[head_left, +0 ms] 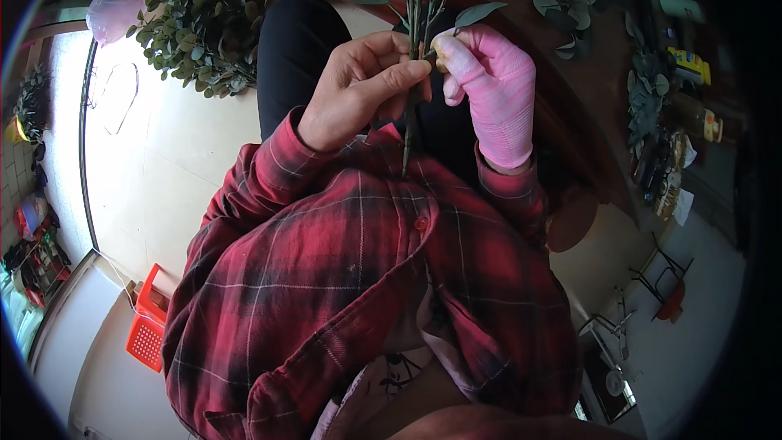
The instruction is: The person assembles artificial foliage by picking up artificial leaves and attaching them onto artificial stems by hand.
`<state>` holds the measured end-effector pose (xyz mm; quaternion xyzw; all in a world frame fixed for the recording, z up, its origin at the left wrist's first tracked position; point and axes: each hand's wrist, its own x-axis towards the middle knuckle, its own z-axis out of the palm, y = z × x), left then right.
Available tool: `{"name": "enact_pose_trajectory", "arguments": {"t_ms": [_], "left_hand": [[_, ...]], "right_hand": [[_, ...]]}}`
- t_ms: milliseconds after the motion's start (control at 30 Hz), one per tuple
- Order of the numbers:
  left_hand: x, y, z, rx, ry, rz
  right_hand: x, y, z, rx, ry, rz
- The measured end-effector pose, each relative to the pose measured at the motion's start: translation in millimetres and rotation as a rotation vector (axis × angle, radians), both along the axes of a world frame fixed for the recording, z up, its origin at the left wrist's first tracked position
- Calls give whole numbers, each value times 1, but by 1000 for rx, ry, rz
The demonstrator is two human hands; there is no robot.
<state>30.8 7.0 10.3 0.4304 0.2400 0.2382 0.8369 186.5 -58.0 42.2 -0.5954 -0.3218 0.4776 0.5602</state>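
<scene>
Upright in front of my chest is a eucalyptus branch [415,8] with several thin stems and broad grey-green leaves. My left hand [358,90], bare, is closed round its stems, thumb and fingers pressed together. The branch's single lower stem [409,134] points down past that hand toward the plaid shirt. My right hand [493,85] wears a pink glove with yellowish, worn fingertips. Its thumb and forefinger pinch a leafy side sprig [479,14] right beside the stems. The exact grip point is hidden by the glove.
A large bunch of leafy branches [204,37] lies on the left. More eucalyptus leaves [566,0] rest on the dark wooden table [599,90] at right, near a yellow package [689,67]. A red plastic chair [147,338] stands lower left.
</scene>
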Motion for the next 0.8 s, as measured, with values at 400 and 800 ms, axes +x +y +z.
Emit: {"name": "enact_pose_trajectory", "arguments": {"t_ms": [400, 800], "left_hand": [[2, -7, -3, -64, -19, 134], [3, -9, -5, 22, 11, 127]], "right_hand": [[-1, 1, -7, 13, -11, -23], [-3, 0, -6, 3, -12, -26]]}}
